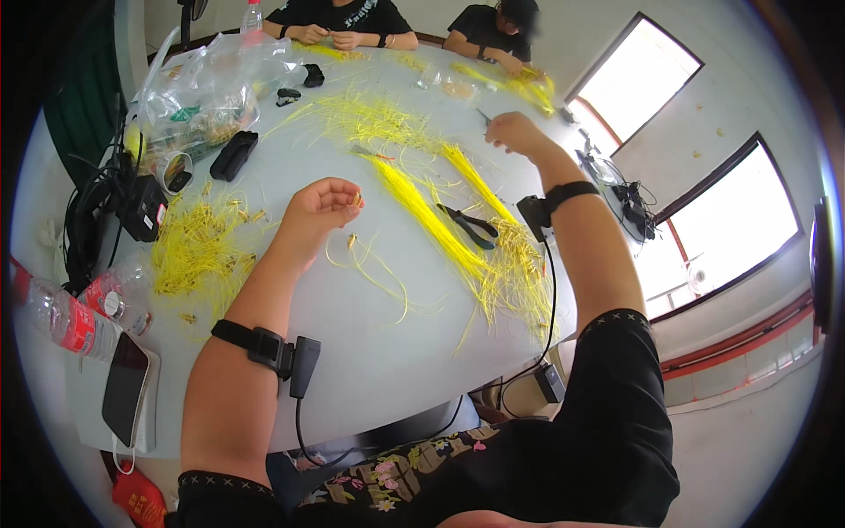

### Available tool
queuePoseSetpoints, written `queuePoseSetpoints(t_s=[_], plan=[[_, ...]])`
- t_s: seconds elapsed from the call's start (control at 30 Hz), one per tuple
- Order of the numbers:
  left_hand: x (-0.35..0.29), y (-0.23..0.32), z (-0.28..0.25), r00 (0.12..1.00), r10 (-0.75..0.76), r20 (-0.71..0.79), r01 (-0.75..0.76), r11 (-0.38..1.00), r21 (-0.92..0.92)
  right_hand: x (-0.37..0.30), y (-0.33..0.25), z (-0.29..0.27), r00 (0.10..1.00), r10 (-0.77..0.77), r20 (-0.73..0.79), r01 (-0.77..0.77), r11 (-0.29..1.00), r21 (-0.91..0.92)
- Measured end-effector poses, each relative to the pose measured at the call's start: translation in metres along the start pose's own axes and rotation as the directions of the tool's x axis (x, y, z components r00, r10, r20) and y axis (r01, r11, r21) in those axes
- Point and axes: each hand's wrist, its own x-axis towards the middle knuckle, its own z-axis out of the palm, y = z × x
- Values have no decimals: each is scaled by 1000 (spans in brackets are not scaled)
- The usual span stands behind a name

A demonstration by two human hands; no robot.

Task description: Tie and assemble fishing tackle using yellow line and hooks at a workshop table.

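My left hand (321,209) is closed over the middle of the table, its thumb and fingertips pinching a small gold-coloured piece (357,200). Just below it lies a loose yellow strand (387,283) with a gold-coloured end. My right hand (515,135) is raised at the far right, fingers closed. A thin dark pointed thing (484,116) sticks out of it, too small to name. Between my hands lie a long bundle of yellow strands (414,202) and a second bundle (480,187). Black-handled pliers (471,227) rest across them.
A tangled yellow pile (198,242) lies on the left, near plastic bottles (84,321) and a phone (126,387). Behind stand a clear plastic bag (216,84) and a black case (234,156). Two people work across the table (352,370). A cable (553,290) hangs from my right wrist strap.
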Motion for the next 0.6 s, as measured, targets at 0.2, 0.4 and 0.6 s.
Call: queuePoseSetpoints(t_s=[0.2, 0.4, 0.6], plan=[[-2, 4, 1, 1000, 9, 6, -8, 1000, -11, -62, -73, -10, 1000, -20, -7, 20, 718, 696], [1, 2, 1, 1000, 7, 18, -6, 999, -50, -106, -144, 73, 992, -69, 105, -112, -111, 988], [0, 3, 1, 1000, -9, -17, 8, 999, -32, -110, -166, 126, 1000, -7, -10, 9, -75, 997]])
